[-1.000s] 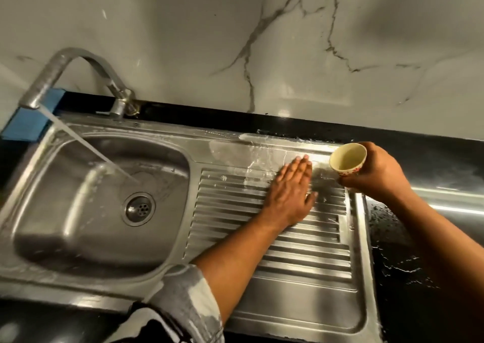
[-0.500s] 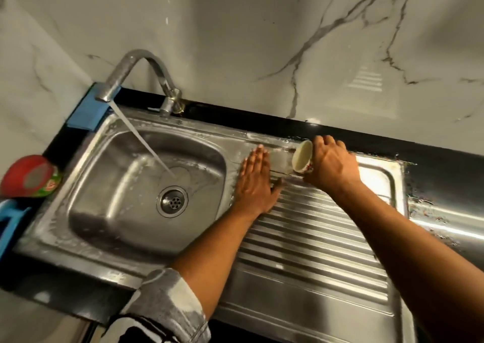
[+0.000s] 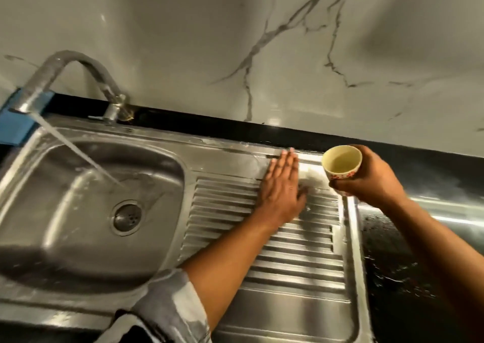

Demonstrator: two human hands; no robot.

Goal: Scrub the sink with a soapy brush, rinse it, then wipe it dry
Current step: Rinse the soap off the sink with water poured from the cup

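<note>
**Flat grip on the drainboard, cup in the other**

My left grip (image 3: 281,190) lies palm down on the ribbed steel drainboard (image 3: 296,269) of the stainless steel sink (image 3: 65,238), near the drainboard's far edge. Its fingers are straight and close together and hold nothing. My right grip (image 3: 372,182) is curled around a small cream cup with red flowers on its side (image 3: 341,163). It holds the cup just beside the left grip, over the far right corner of the drainboard. The cup's open mouth faces up toward me, and I cannot tell if there is water in it.

The curved grey metal tap (image 3: 78,62) stands at the far edge of the sink. A thin stream of water (image 3: 78,154) falls slanting from it into the basin and lands near the round metal drain strainer (image 3: 127,217). The steel around my left grip looks wet. To the right of the sink, the black bench (image 3: 406,264) carries water drops. A grey sleeve (image 3: 170,303) sits at my left elbow, over the sink's front edge.
</note>
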